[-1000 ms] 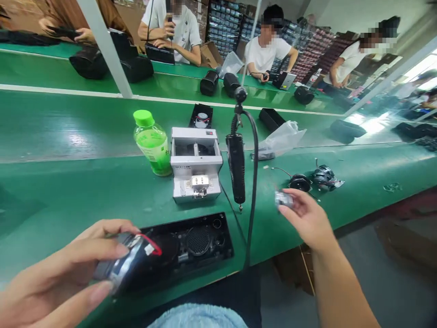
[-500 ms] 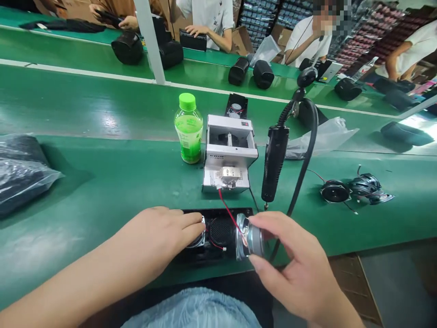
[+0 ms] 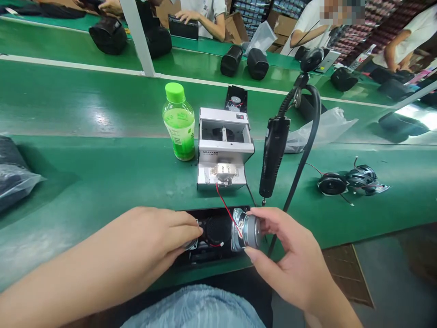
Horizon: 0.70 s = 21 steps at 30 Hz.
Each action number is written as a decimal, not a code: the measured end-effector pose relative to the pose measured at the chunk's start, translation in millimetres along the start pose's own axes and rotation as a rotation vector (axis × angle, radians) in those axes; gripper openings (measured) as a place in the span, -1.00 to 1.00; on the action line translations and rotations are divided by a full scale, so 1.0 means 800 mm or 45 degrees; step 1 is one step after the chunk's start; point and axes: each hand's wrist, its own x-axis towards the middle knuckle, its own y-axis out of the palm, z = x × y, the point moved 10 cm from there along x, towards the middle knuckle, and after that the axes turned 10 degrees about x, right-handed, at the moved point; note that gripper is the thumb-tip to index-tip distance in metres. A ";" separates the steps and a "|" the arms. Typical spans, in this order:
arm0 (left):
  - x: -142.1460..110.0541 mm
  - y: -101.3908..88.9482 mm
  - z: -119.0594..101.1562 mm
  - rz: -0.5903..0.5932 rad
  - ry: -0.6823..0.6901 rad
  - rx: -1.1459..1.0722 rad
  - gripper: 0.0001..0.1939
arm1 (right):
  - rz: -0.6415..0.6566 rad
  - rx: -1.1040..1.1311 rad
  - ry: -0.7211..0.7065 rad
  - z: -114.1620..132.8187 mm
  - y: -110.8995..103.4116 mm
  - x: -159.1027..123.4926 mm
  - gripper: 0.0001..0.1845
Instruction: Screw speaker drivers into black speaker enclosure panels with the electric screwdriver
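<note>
A black speaker housing (image 3: 205, 258) lies on the bench in front of me, with a round mesh grille (image 3: 218, 229) at its middle. My right hand (image 3: 290, 255) grips a silver-and-grey speaker driver (image 3: 251, 231) by its magnet, thumb and fingers on either side, at the right end of the housing. A red wire (image 3: 223, 202) runs across this driver. My left hand (image 3: 164, 239) is closed over another speaker driver (image 3: 191, 244) at the left end, mostly covered by the fingers. A small white plug (image 3: 221, 244) on a red lead rests near the grille.
Behind the housing stand a silver machine (image 3: 223, 152) and a green-capped bottle (image 3: 180, 125). A black electric screwdriver (image 3: 274, 155) hangs to the right. Loose speaker drivers (image 3: 332, 183) lie further right, a plastic-wrapped bundle (image 3: 15, 177) at left. Co-workers sit across the bench.
The driver in my right hand has come down closer to the housing's right end. My left hand stays on the left driver. The whole view has shifted slightly.
</note>
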 end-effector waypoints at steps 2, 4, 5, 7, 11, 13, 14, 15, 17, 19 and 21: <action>0.019 0.015 -0.011 0.102 -0.037 0.023 -0.73 | -0.008 0.006 0.013 -0.001 0.001 0.000 -0.42; 0.040 0.041 -0.027 0.230 -0.016 0.169 -0.75 | -0.001 0.012 0.005 0.000 0.003 -0.001 -0.39; 0.050 0.053 -0.034 0.260 -0.006 0.197 -0.74 | 0.003 0.016 0.002 0.001 0.004 -0.001 -0.38; 0.066 0.069 -0.041 0.280 0.001 0.198 -0.73 | 0.012 0.021 -0.001 0.002 0.006 -0.002 -0.37; 0.074 0.073 -0.036 0.274 0.010 0.157 -0.73 | 0.020 0.003 -0.006 0.005 0.006 0.002 -0.42; 0.067 0.065 -0.032 0.257 0.022 0.143 -0.75 | 0.043 -0.025 -0.021 0.008 0.007 0.006 -0.45; 0.062 0.059 -0.030 0.241 0.031 0.127 -0.75 | 0.062 -0.043 -0.031 0.010 0.008 0.008 -0.46; 0.056 0.053 -0.028 0.227 0.033 0.093 -0.75 | 0.086 -0.061 -0.045 0.012 0.010 0.010 -0.47; 0.040 0.044 -0.019 0.194 -0.016 -0.019 -0.75 | 0.157 -0.097 -0.080 0.017 0.016 0.012 -0.48; 0.022 0.040 -0.006 0.151 -0.097 -0.134 -0.74 | 0.271 -0.133 -0.121 0.021 0.029 0.014 -0.48; 0.005 0.036 0.005 0.065 -0.146 -0.177 -0.70 | 0.408 -0.181 -0.155 0.024 0.045 0.016 -0.49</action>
